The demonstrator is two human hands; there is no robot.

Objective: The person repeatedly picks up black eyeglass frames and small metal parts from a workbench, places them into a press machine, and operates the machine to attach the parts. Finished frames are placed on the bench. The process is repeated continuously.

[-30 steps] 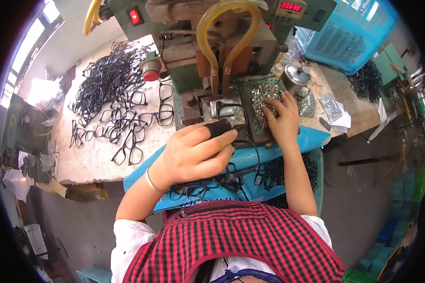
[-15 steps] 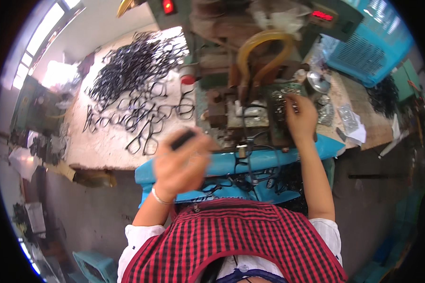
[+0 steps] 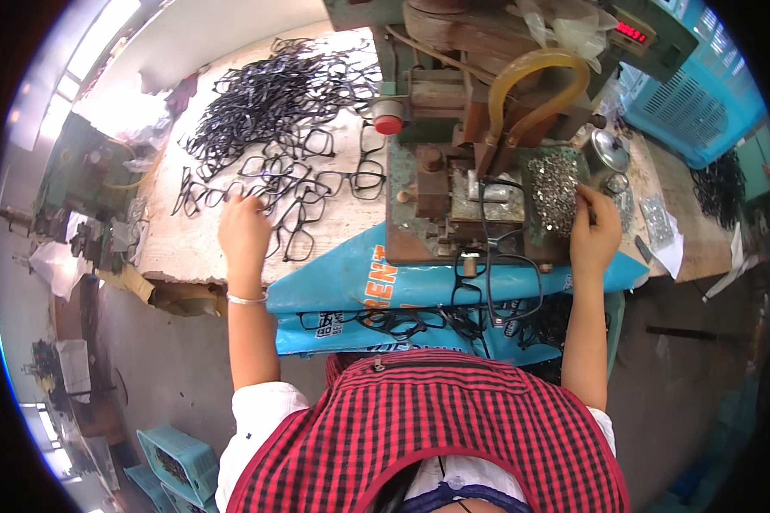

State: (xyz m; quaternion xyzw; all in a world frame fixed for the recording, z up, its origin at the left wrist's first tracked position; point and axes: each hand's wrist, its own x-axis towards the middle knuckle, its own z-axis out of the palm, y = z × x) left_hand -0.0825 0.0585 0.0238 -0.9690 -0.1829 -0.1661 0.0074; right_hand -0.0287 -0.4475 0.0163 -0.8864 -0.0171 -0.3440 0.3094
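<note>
My left hand [image 3: 245, 231] reaches to the near edge of a spread of black eyeglass frames [image 3: 304, 192] on the left of the table. Its fingers are curled together among the nearest frames; whatever they grip is hidden. At the right, my right hand [image 3: 597, 229] has thumb and fingers pinched at the right edge of a heap of tiny shiny metal parts [image 3: 553, 192]. Any part between those fingertips is too small to make out. One dark eyeglass frame [image 3: 490, 286] hangs at the front of the bench machine [image 3: 433, 184], between my hands.
A dense pile of black frames [image 3: 257, 107] lies farther back. A red button [image 3: 387, 125] and a yellow hose [image 3: 496, 94] belong to the machine. Blue plastic sheeting [image 3: 334, 286] with more frames drapes below it. A round metal tin [image 3: 609, 150] and blue crate [image 3: 693, 103] stand right.
My left hand has swung from the middle, in front of the machine, leftward to the eyeglass frames. My right hand has shifted from over the metal parts to their right edge. The view has moved slightly.
</note>
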